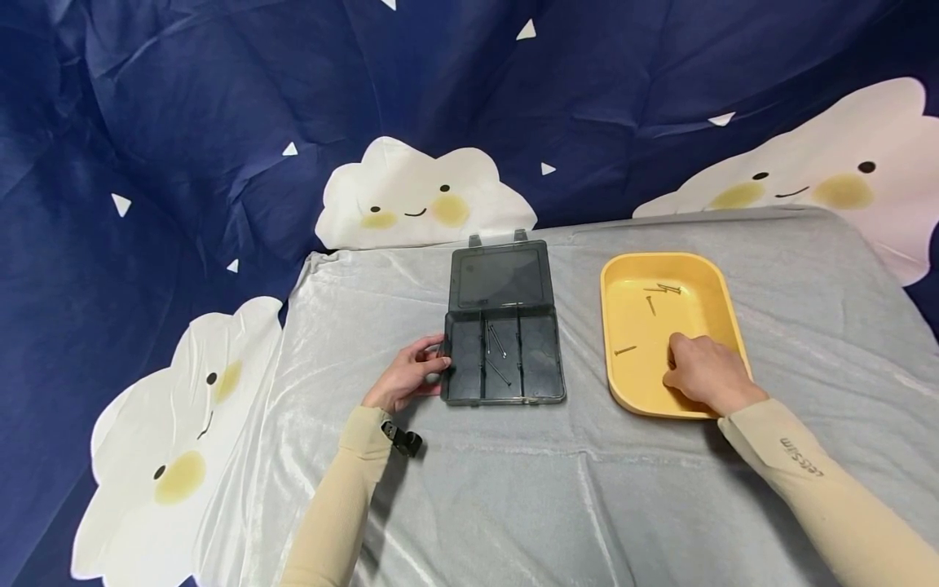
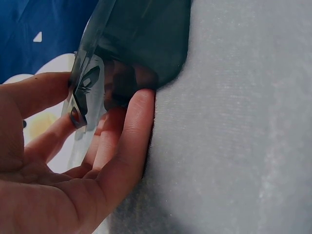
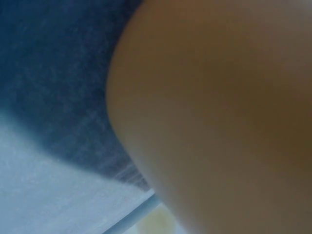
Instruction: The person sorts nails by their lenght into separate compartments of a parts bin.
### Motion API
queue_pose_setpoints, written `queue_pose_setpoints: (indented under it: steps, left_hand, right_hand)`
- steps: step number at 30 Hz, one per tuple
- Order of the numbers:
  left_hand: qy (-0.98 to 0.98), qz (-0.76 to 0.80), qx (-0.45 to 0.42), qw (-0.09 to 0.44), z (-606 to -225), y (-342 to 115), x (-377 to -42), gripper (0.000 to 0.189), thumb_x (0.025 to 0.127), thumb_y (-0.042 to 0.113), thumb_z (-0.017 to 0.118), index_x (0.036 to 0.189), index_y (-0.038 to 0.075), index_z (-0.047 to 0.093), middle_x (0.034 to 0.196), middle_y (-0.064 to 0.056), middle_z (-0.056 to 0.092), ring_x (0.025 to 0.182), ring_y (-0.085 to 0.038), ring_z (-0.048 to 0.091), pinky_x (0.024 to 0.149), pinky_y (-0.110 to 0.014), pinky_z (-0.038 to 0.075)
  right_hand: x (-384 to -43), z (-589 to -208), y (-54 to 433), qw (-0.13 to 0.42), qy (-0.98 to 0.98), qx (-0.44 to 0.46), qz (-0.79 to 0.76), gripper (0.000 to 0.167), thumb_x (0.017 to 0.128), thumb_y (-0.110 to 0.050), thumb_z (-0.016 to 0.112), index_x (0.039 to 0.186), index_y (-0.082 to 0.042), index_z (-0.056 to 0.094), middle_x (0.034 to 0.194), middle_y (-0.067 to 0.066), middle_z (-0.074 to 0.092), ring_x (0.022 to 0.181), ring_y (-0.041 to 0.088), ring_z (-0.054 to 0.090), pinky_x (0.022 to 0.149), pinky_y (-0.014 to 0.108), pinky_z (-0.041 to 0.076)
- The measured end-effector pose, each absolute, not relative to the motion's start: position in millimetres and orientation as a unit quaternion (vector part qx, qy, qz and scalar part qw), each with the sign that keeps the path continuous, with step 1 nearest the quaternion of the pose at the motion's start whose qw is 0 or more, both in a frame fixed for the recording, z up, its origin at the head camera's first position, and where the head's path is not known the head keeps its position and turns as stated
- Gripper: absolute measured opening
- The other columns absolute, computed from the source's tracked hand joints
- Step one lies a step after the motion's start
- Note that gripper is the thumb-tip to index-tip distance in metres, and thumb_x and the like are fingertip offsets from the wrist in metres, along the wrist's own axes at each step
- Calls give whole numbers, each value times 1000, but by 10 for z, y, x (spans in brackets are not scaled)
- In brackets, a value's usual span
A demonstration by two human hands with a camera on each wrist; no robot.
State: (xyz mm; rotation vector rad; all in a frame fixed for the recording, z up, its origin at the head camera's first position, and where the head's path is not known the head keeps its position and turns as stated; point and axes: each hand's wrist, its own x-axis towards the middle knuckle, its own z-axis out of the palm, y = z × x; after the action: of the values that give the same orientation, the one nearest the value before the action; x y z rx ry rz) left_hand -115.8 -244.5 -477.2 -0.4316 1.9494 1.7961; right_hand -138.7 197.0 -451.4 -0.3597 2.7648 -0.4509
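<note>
A dark translucent plastic box (image 1: 464, 395) lies with its lid (image 1: 501, 275) folded back. Several thin screws lie in its middle compartment, one of them a slanting screw (image 1: 499, 372). My left hand (image 1: 411, 373) grips the box's left side, thumb over the rim and fingers against the outer wall; the left wrist view shows the fingers (image 2: 134, 124) along the box edge. Inside the yellow tray (image 1: 616, 379), my right hand (image 1: 706, 371) reaches down with bent fingers near the tray's floor. Its fingertips are mostly hidden, and I cannot tell whether they pinch a screw.
Loose screws (image 1: 650, 305) lie spread in the tray, with another screw (image 1: 626, 350) near its left wall. A grey cloth (image 1: 513, 497) covers the table under both containers. Behind hangs a dark blue curtain (image 1: 242, 90) with clouds. The tray's blurred side (image 3: 209, 107) fills much of the right wrist view.
</note>
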Motion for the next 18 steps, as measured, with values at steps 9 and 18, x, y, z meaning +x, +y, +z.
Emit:
queue_pose_setpoints:
  steps: [9, 18]
  left_hand:
    - [712, 646, -154, 228, -4756, -2438, -1160, 54, 92, 9, 64, 142, 22, 48, 107, -3, 54, 86, -11, 58, 56, -25, 54]
    - [717, 640, -147, 234, -4760, -2445, -1172, 57, 92, 11, 65, 145, 21, 45, 108, -2, 53, 86, -12, 56, 58, -24, 53]
  right_hand:
    - [-1376, -4469, 1963, 145, 964, -124, -185, 14, 78, -13, 65, 80, -8, 52, 72, 6, 53, 66, 23, 50, 53, 29, 35]
    - [-1393, -4365, 1958, 137, 958, -119, -221, 17, 78, -17, 65, 82, -8, 51, 75, 6, 53, 71, 24, 51, 59, 29, 36]
